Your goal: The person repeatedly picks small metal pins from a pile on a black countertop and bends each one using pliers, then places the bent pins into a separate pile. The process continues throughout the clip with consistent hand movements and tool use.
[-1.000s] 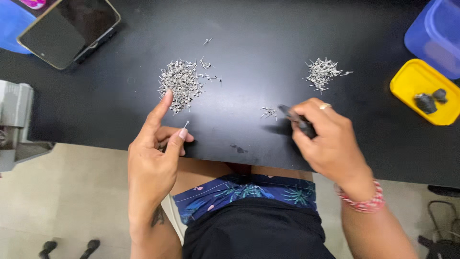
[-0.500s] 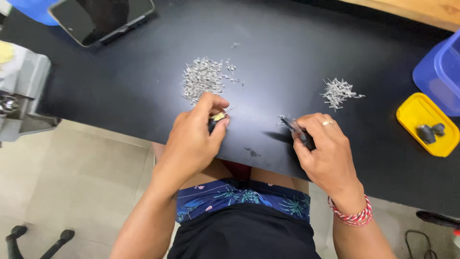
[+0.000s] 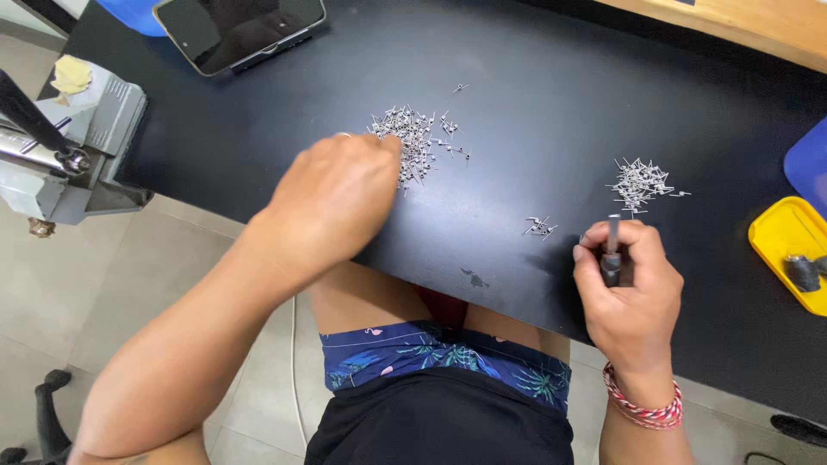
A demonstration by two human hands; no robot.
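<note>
My left hand [image 3: 336, 194] reaches over the black tabletop [image 3: 534, 112], its fingertips at the near edge of a large pile of small metal pieces [image 3: 413, 138]; whether it pinches one is hidden. Near the table's front edge my right hand [image 3: 624, 288] grips a thin dark metal tool [image 3: 612, 245], held upright. Just left of that tool lies a tiny cluster of metal pieces [image 3: 539, 227]. A second, smaller pile of metal pieces [image 3: 642, 182] sits beyond my right hand.
A dark phone [image 3: 237, 26] lies at the back left beside a blue object [image 3: 138, 13]. A grey bench vise [image 3: 65, 146] sits off the table's left end. At the right are a yellow tray [image 3: 780, 245] holding dark parts and a blue container [image 3: 808, 164].
My left hand has moved forward from the table's front edge to the large pile. My right hand has turned the tool more upright. The view has shifted.
</note>
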